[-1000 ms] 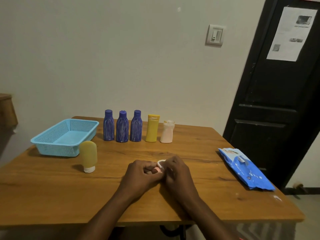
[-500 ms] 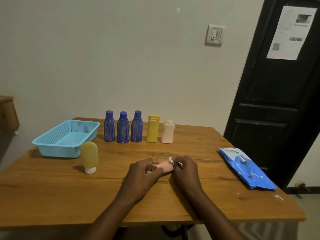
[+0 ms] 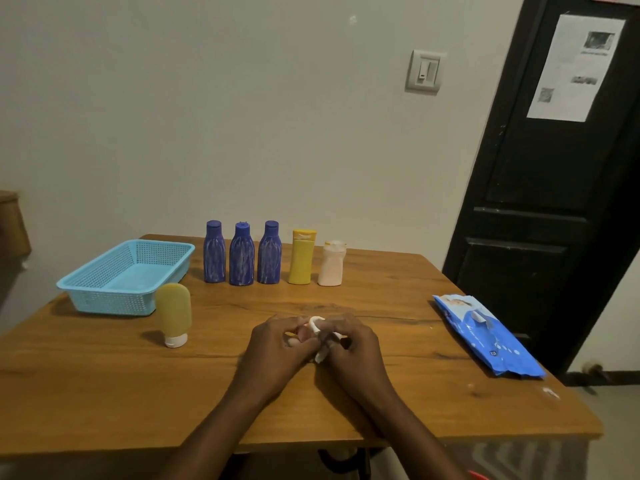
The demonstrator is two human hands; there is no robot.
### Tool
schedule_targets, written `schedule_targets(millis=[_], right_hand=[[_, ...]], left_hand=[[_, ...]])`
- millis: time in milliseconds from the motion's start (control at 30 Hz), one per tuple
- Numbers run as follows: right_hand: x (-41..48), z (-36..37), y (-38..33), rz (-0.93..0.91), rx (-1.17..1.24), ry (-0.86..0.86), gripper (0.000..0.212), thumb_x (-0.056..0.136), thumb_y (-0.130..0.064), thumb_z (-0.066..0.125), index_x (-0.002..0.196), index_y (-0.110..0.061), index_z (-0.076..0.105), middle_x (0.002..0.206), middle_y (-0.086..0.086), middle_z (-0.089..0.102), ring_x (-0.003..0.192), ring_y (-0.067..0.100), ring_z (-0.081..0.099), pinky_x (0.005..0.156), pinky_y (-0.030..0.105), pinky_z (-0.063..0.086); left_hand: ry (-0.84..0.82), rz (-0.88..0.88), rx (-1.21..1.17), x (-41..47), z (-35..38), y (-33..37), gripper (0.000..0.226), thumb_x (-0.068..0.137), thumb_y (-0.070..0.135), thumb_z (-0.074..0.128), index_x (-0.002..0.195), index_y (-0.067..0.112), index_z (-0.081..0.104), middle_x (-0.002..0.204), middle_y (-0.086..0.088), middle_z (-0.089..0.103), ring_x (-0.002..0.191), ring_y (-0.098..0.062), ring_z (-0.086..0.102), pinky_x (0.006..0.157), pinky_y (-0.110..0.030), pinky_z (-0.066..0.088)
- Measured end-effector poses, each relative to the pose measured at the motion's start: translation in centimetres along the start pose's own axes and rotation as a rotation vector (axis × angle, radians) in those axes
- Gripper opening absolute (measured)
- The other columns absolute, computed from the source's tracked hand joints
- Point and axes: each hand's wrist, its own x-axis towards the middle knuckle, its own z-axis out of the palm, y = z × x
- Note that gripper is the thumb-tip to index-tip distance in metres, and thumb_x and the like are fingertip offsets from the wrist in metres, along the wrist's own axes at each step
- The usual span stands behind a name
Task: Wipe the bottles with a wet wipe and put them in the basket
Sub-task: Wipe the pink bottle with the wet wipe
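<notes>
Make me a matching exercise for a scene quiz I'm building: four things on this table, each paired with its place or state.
Things:
1. basket
2. wipes pack
3. olive tube
4. pale pink bottle

Places or states:
A. standing on its white cap
B. right end of the bottle row
C. lying flat near the right edge
D. far left, nothing inside

Pairs: 1-D, 2-C, 3-A, 4-B

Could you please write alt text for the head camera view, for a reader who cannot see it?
Two hands, left hand and right hand, grip a small pink bottle and a white wipe over a wooden table. Behind stand five upright bottles, with an empty blue basket at left.
</notes>
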Motion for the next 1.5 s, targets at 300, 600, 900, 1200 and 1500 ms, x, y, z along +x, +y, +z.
schedule_targets(millis=[300,600,900,1200,1500], right_hand=[[1.5,-0.2,1.1,0.036,-0.116,0.131,0.031,0.088,0.003,0.066,0.104,-0.021,0.078,0.105,-0.011,0.066,0.100,-0.012,0.056,0.079,0.004,0.047],[0.7,0.6,0.3,-0.124,-0.134,0.019,0.034,0.088,0.004,0.067,0.105,-0.024,0.076,0.110,-0.017,0.061,0.108,-0.007,0.054,0.084,0.009,0.050],[3.5,-0.5,2.7,0.051,-0.222,0.115,0.027,0.088,-0.002,0.068,0.105,-0.021,0.076,0.100,-0.011,0.067,0.095,0.002,0.061,0.078,0.013,0.047],[2.1,0.4,1.2,-0.047,-0.178,0.004,0.028,0.087,-0.002,0.069,0.101,-0.026,0.076,0.104,-0.011,0.066,0.099,-0.001,0.057,0.079,0.013,0.049],[2.1,0.6,1.2,-0.012,-0.065,0.028,0.019,0.087,-0.004,0.072,0.090,-0.022,0.078,0.095,-0.012,0.069,0.092,-0.004,0.061,0.071,0.010,0.049]], left_hand=[[-0.013,-0.049,0.004,-0.1,0.0,0.6,0.039,0.082,0.047,0.079,0.116,0.027,0.075,0.090,0.014,0.076,0.082,-0.001,0.071,0.078,-0.039,0.062],[-0.048,-0.115,-0.085,-0.2,-0.5,0.9,0.032,0.097,0.048,0.061,0.083,0.023,0.076,0.069,0.003,0.074,0.063,-0.008,0.071,0.065,-0.034,0.059],[-0.075,-0.177,-0.135,0.3,-0.5,0.5,0.032,0.098,0.042,0.062,0.081,0.018,0.076,0.061,-0.001,0.070,0.054,-0.010,0.062,0.058,-0.032,0.053],[-0.072,-0.215,-0.125,0.9,-0.4,0.2,0.033,0.098,0.046,0.061,0.085,0.020,0.076,0.070,-0.002,0.074,0.055,-0.008,0.061,0.056,-0.028,0.050],[-0.078,-0.212,-0.168,0.8,-0.3,0.2,0.030,0.098,0.044,0.060,0.087,0.022,0.077,0.068,0.000,0.072,0.053,-0.006,0.057,0.054,-0.029,0.046]])
